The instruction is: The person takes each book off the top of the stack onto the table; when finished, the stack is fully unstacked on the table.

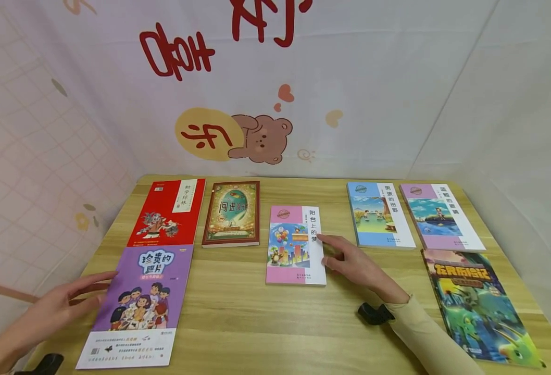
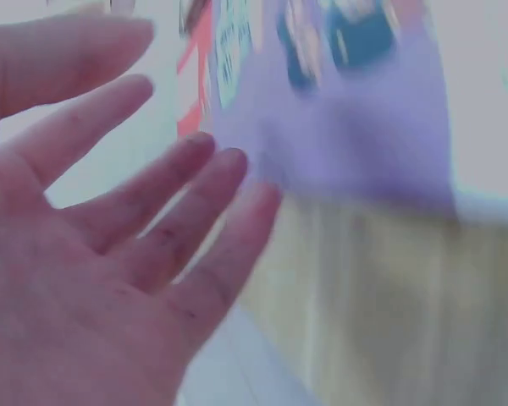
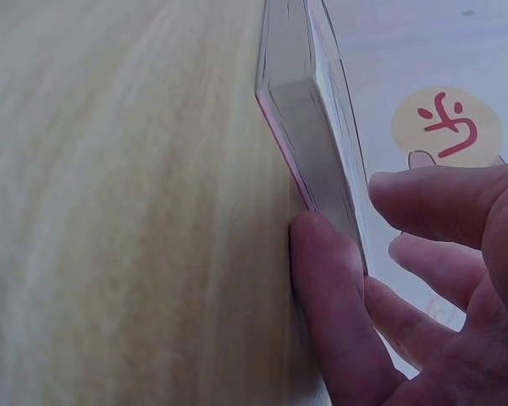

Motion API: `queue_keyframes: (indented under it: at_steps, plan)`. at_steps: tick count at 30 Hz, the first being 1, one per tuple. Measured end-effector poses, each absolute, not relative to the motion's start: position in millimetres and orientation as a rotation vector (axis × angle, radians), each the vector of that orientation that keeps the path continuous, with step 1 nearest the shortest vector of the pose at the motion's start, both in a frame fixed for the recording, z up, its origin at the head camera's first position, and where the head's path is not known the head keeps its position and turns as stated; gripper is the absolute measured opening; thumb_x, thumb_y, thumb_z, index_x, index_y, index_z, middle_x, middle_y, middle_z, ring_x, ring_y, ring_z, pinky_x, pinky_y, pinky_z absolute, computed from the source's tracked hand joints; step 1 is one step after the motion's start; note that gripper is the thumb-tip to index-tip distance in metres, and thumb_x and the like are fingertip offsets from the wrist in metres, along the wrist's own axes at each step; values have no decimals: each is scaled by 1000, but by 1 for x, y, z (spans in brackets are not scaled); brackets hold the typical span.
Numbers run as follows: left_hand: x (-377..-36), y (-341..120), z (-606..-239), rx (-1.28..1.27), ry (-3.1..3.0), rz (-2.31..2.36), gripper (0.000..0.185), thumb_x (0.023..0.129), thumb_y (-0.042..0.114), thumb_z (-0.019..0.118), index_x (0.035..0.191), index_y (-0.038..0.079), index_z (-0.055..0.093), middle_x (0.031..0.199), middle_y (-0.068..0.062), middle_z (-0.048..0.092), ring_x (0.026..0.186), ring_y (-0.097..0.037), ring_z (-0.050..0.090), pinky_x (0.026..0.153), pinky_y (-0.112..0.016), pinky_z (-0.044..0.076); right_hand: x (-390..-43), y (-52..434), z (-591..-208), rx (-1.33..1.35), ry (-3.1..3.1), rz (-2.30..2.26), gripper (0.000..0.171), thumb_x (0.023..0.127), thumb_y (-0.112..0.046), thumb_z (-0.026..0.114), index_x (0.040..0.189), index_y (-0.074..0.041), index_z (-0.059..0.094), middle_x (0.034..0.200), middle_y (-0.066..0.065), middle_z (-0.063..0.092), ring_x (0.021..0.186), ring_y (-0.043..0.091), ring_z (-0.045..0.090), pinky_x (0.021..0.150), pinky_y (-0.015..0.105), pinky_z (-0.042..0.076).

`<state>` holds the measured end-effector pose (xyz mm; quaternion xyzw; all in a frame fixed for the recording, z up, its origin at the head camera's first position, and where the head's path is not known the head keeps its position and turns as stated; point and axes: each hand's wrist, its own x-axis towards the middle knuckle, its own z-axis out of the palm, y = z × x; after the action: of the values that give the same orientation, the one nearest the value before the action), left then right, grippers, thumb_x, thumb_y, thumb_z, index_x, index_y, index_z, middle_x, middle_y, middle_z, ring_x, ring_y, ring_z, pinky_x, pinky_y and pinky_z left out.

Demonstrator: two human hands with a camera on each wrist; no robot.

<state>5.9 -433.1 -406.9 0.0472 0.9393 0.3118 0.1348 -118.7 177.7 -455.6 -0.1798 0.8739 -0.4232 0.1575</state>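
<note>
In the head view, a pink-and-white paperback book [image 1: 289,250] with a picture of balloons and blocks lies face up in the middle of the table. My right hand [image 1: 352,263] is at its right edge, fingers loosely extended. The right wrist view shows one digit right at the book's page edge [image 3: 305,127], with the other fingers above the cover. On the left, my left hand [image 1: 62,304] is beside the left edge of a purple picture book [image 1: 144,291]. Its fingers are spread in the left wrist view, fingertips near the blurred purple cover [image 2: 364,144].
Above the purple book lies a red book [image 1: 163,224], with a green-and-gold book [image 1: 232,213] beside it. To the right are a blue-and-white book [image 1: 378,213], another pink-and-white book [image 1: 439,216] and a dinosaur book [image 1: 481,307]. A printed cloth [image 1: 374,67] hangs behind the wooden table [image 1: 257,328].
</note>
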Motion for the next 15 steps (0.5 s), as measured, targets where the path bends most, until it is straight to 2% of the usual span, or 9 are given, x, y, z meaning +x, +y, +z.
queue_keyframes:
  at_steps: [2,4,6,8,10,13,15]
  plan:
    - [0,-414,-403,185,2723,990,52,102,18,67,150,3,52,144,-2,56,113,21,44,83,-19,55,-119,178,-456,-509,2496,-1214,61,102,-15,65,159,-12,43,156,18,43,106,28,54,83,35,51]
    - [-7,-392,-400,293,2724,1102,50,102,11,66,149,2,53,144,-3,57,116,14,52,85,-19,55,-119,177,-456,-503,2485,-1223,61,102,-15,65,159,-12,43,157,19,42,107,29,54,82,35,52]
    - [-14,-368,-397,398,2690,1215,50,101,6,65,148,-1,52,143,9,58,117,6,58,86,-19,55,-119,177,-456,-493,2471,-1236,61,102,-15,65,159,-12,43,157,19,42,109,30,54,81,34,53]
    - [-21,-346,-395,485,2620,1327,50,102,4,63,149,-2,49,143,12,58,120,-2,62,88,-21,56,-119,177,-456,-487,2461,-1243,61,102,-15,65,159,-12,43,157,19,41,109,30,54,81,34,53]
    - [-28,-324,-394,529,2567,1393,51,102,4,62,152,1,48,147,7,57,123,-7,63,91,-22,55,-120,177,-456,-486,2449,-1256,61,102,-14,65,159,-11,43,157,20,40,108,30,55,79,32,55]
    - [-38,-295,-396,527,2478,1479,53,104,7,61,154,3,46,152,-15,53,130,-22,61,95,-22,53,-120,176,-456,-475,2439,-1266,61,102,-14,65,159,-11,42,158,20,40,107,29,56,77,31,56]
    - [-43,-277,-399,501,2443,1504,54,104,10,62,155,4,46,152,-22,50,132,-33,58,97,-22,52,-121,176,-456,-474,2433,-1271,61,103,-14,65,159,-11,42,158,21,39,108,30,57,78,30,57]
